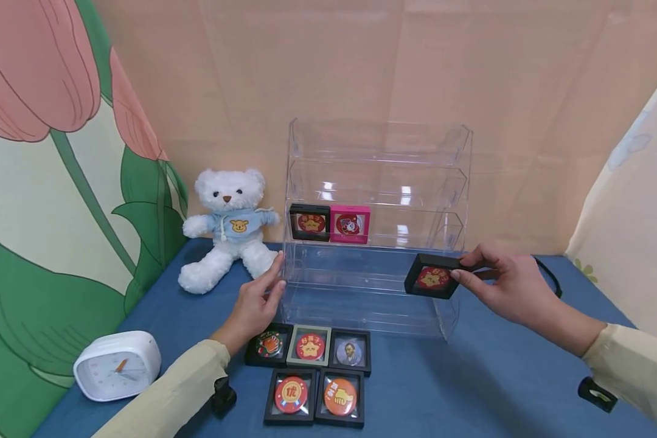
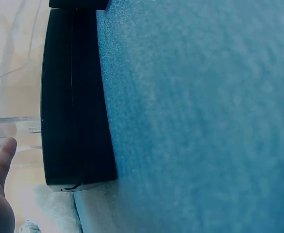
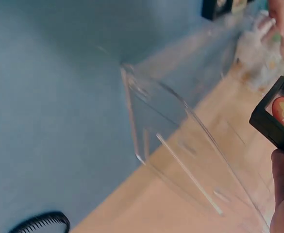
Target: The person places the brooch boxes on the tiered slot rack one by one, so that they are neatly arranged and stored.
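Observation:
A clear tiered display rack (image 1: 361, 284) stands on the table. My right hand (image 1: 511, 283) pinches a black-framed badge case (image 1: 432, 278) by its right end, thumb in front, at the rack's lower right. The case's red badge with a yellow star shape faces me; the right wrist view shows the case (image 3: 278, 116) partly cut off. My left hand (image 1: 254, 304) touches the rack's left side with its fingers extended. On the middle tier, a black badge case (image 1: 310, 222) and a pink one (image 1: 350, 224) stand side by side at the left.
Several framed badges, among them a pale-framed one (image 1: 309, 346), lie in two rows before the rack. A white teddy bear (image 1: 232, 228) sits to its left. A white clock (image 1: 117, 366) stands at the front left. A black comb-like strip (image 3: 42, 223) lies right of the rack.

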Motion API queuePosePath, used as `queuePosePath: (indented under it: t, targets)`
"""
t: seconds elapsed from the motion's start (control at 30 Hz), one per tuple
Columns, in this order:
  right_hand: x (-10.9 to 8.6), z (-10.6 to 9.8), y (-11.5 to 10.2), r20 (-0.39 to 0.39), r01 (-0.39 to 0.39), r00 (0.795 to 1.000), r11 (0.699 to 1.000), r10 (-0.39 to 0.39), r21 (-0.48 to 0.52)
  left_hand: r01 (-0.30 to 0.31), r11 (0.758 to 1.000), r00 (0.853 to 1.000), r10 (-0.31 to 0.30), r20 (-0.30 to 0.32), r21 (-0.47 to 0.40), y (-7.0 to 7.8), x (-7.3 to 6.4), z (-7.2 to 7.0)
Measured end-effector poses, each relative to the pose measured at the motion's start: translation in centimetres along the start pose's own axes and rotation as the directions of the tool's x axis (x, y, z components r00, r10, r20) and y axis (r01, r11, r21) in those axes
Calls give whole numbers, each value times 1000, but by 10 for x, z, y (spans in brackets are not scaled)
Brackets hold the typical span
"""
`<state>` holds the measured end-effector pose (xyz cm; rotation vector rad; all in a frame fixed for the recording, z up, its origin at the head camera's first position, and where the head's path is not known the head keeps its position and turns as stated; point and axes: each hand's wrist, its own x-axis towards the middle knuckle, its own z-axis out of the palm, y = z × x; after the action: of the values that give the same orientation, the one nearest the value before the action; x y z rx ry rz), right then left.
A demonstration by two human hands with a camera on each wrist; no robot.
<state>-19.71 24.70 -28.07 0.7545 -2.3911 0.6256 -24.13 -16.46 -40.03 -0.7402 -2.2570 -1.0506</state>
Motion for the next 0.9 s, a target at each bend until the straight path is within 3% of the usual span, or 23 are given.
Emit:
queuePosePath:
  t: [0.4, 0.73, 0.9]
  targets:
    - [41, -8, 6, -21, -33, 999, 999, 33, -21, 12, 998, 1000, -12, -1, -60, -3, 0, -2]
    - [69, -2, 3, -5, -52, 999, 997, 53, 49, 44, 994, 999, -44, 6, -104, -3, 0, -4]
    - [79, 3, 3, 6, -66, 998, 997, 66, 35, 36, 994, 999, -35, 11, -100, -3, 0, -5]
